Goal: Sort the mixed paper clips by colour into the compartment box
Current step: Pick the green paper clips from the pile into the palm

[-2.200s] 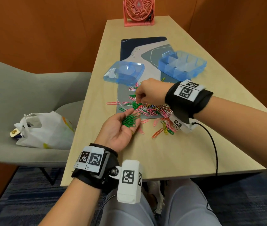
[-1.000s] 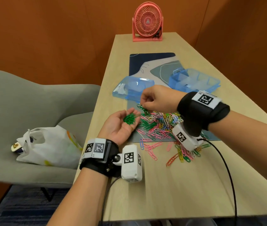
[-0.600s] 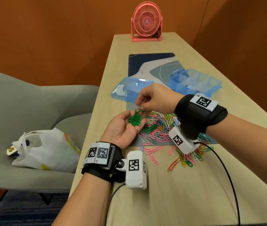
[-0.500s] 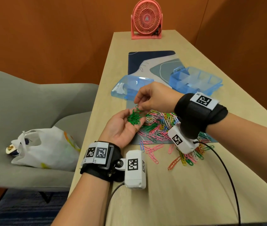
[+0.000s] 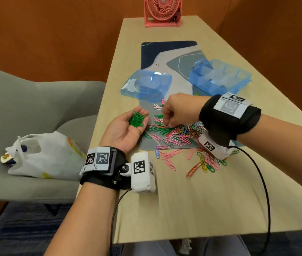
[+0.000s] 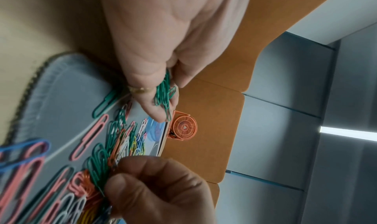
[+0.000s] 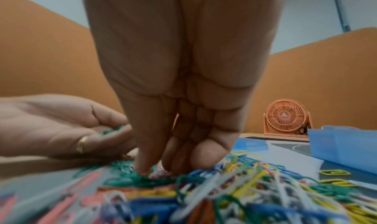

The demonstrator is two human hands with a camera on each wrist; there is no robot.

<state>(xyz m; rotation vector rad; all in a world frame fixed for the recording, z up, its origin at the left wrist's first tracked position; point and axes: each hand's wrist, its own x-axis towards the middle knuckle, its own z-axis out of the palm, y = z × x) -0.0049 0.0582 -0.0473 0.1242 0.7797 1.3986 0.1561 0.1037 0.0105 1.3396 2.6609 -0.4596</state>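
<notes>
My left hand (image 5: 126,131) lies palm up at the mat's left edge, cupping a small heap of green paper clips (image 5: 136,118) on relaxed fingers. Just to its right, my right hand (image 5: 167,124) reaches down into the mixed pile of paper clips (image 5: 180,134). Its thumb and forefinger pinch a green clip (image 6: 100,174) at the pile's left side. The blue compartment box (image 5: 238,81) stands open at the back right, its visible compartments bare. From the right wrist view the fingertips (image 7: 142,169) press into green clips.
The box's clear blue lid (image 5: 146,84) lies behind the pile on the grey desk mat (image 5: 174,58). Loose clips (image 5: 192,163) spill onto the wooden table towards me. A pink fan (image 5: 162,12) stands at the far end. A grey chair with a white bag (image 5: 41,156) is on the left.
My right hand has moved from above the left palm, where it left green clips, back down into the pile. The left hand stays palm up, holding its green clips.
</notes>
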